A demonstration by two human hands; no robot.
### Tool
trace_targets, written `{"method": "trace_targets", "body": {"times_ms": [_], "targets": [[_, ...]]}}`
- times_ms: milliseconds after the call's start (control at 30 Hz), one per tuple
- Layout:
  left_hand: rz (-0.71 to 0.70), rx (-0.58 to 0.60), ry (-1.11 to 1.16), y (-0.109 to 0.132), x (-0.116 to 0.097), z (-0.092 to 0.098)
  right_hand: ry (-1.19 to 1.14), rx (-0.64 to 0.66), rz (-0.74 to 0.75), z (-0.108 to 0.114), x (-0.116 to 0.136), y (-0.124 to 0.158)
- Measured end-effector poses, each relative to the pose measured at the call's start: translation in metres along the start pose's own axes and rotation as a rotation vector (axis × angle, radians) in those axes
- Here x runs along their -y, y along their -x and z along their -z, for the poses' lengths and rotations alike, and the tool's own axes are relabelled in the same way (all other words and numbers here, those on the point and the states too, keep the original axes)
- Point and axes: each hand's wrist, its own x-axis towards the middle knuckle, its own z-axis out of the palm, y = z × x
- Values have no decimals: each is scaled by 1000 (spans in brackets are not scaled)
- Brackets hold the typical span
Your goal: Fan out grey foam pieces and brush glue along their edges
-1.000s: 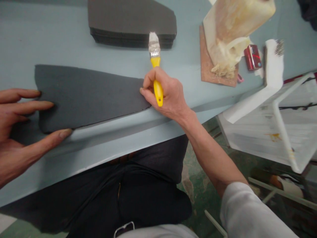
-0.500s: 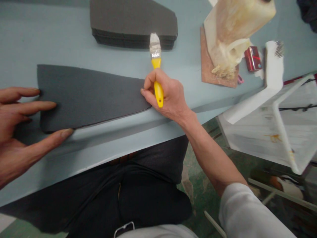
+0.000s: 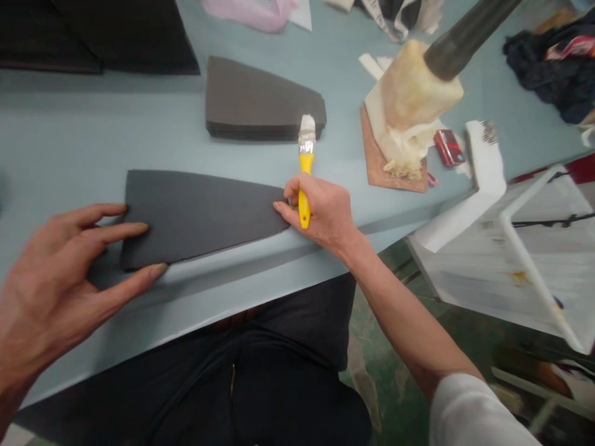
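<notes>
A dark grey foam piece (image 3: 199,214) lies flat near the front edge of the pale blue table (image 3: 69,142). My left hand (image 3: 60,285) rests open at its left end, fingers spread, thumb and fingertips touching the foam's edge. My right hand (image 3: 320,210) is closed round the yellow handle of a paintbrush (image 3: 304,167), whose whitish bristles point away from me. The fingertips of that hand touch the foam's right tip.
A stack of similar grey foam pieces (image 3: 260,102) lies behind the brush. To the right stands a glue-crusted container (image 3: 413,99) on a brown board (image 3: 376,161), with a red object (image 3: 447,147) beside it. A white frame (image 3: 525,235) juts off the table's right side. Dark sheets (image 3: 93,37) lie at the back left.
The camera has pulled back and shifted, showing more of the table. Both hands stay on the foam piece; the left hand now shows in full.
</notes>
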Motion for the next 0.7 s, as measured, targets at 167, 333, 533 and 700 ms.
{"method": "trace_targets", "body": {"times_ms": [167,333,533,700], "targets": [[-144,-91,33,0,-3,-2,46,-24,-1,0,2,6],[-161,-158,49,4,10,-11,40,-100,0,-1,2,12],[-138,-201,98,6,15,-14,-25,-229,28,4,4,10],[-9,-196,227,10,16,-2,-102,-285,53,13,10,5]]}}
